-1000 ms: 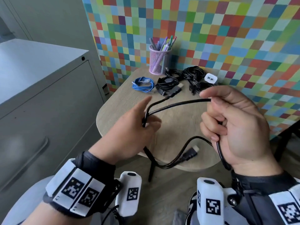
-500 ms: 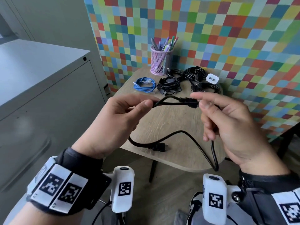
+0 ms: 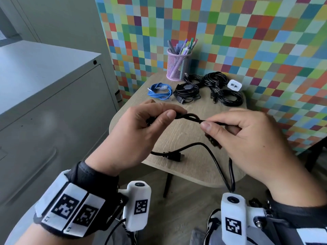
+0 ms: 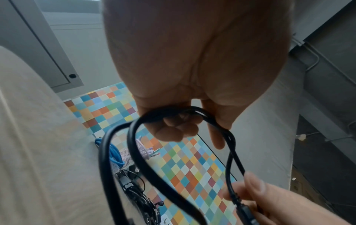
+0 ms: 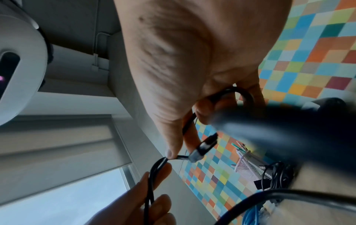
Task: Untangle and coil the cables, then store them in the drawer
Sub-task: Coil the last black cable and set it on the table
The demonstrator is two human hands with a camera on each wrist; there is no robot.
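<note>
A black cable (image 3: pixel 189 116) is held in the air over the front of the round wooden table (image 3: pixel 177 135). My left hand (image 3: pixel 166 115) grips a folded bend of it. My right hand (image 3: pixel 208 122) pinches the twisted strands between thumb and forefinger, a short span from the left. One plug (image 3: pixel 174 156) lies on the table under my left hand. The other plug (image 5: pixel 204 146) hangs beneath my right fingers. A loop (image 3: pixel 230 174) of the cable droops past the table's front edge. The left wrist view shows two strands (image 4: pixel 134 137) curving down from my left hand (image 4: pixel 192 121).
At the table's back lie a coiled blue cable (image 3: pixel 160 91), two black cable bundles (image 3: pixel 187 91) (image 3: pixel 228 96) and a white charger (image 3: pixel 234 85), by a pink mesh pen cup (image 3: pixel 177 67). A grey metal cabinet (image 3: pixel 44 112) stands to the left. A checkered wall rises behind.
My hands have drawn close together, so the span of cable between them is shorter and now twisted. My right fingers have slid off the plug onto the cable.
</note>
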